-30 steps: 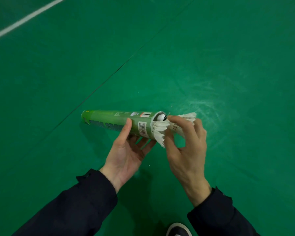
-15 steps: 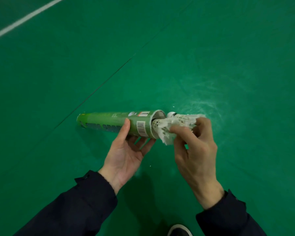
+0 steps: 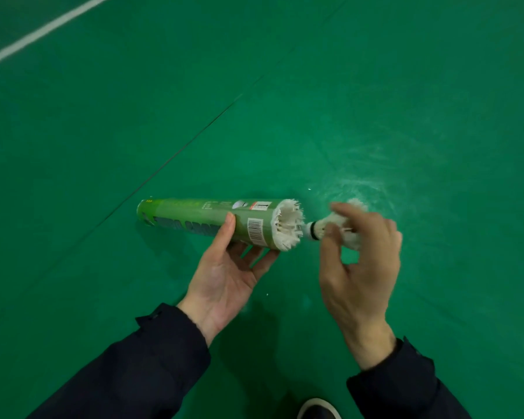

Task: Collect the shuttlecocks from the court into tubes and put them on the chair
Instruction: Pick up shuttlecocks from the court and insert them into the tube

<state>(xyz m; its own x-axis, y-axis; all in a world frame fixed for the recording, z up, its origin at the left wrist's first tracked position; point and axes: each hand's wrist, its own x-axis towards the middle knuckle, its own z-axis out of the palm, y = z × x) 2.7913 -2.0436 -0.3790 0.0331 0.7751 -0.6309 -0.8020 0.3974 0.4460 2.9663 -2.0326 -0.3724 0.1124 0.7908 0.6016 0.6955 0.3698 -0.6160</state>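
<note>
My left hand (image 3: pixel 224 276) grips a green shuttlecock tube (image 3: pixel 200 220) from below, holding it nearly level with its open end to the right. Frayed white feathers of a shuttlecock inside (image 3: pixel 288 226) stick out of that mouth. My right hand (image 3: pixel 357 261) pinches a second white shuttlecock (image 3: pixel 333 226) by its feathers just right of the tube mouth. Its cork tip points left at the opening, a small gap away. No chair is in view.
Green court floor (image 3: pixel 375 101) fills the view, with a white line (image 3: pixel 43 27) at the top left, a dark seam running diagonally and white scuff marks at the right. The toe of a shoe (image 3: pixel 318 409) shows at the bottom edge.
My right hand has drawn back to the right from the tube mouth, and the shuttlecock it holds is now clear of the feathers in the tube, cork pointing left. The tube stays almost still.
</note>
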